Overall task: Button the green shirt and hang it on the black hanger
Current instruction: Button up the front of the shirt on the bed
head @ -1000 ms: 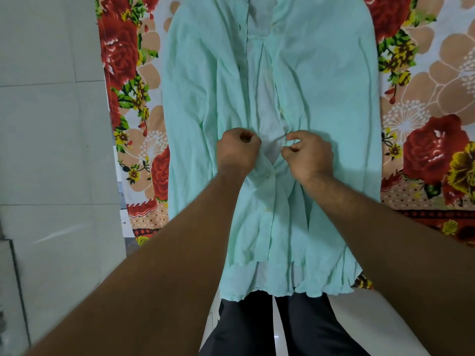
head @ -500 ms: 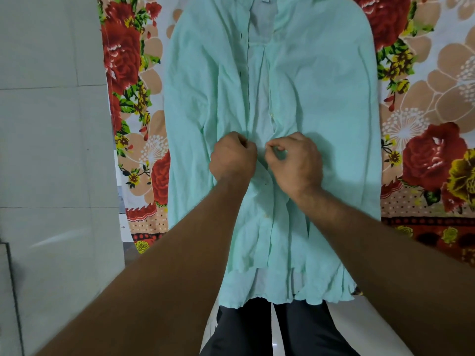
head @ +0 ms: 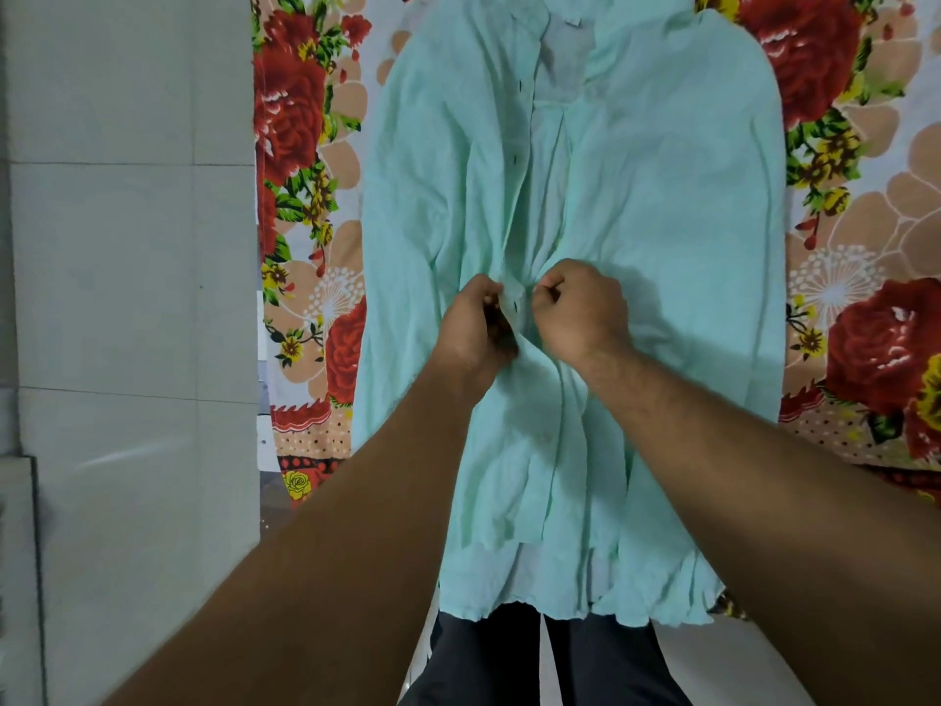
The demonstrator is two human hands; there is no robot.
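The green shirt (head: 662, 206) lies flat on its back, collar far from me, hem hanging over the near edge. Its front is joined below my hands and gapes open above them, showing the pale inside. My left hand (head: 471, 328) pinches the left placket edge at mid-chest. My right hand (head: 585, 310) pinches the right placket edge, almost touching the left hand. The two edges are pulled together between my fingers. The button itself is hidden by the fingers. No black hanger is in view.
A floral bedsheet (head: 305, 145) with red roses covers the bed under the shirt. Pale floor tiles (head: 127, 298) lie to the left of the bed. My dark trousers (head: 534, 659) show below the shirt hem.
Both hands have drawn closer together, bringing the two placket edges into contact at mid-chest. The head view has tilted slightly, so the shirt sits lower in the frame.
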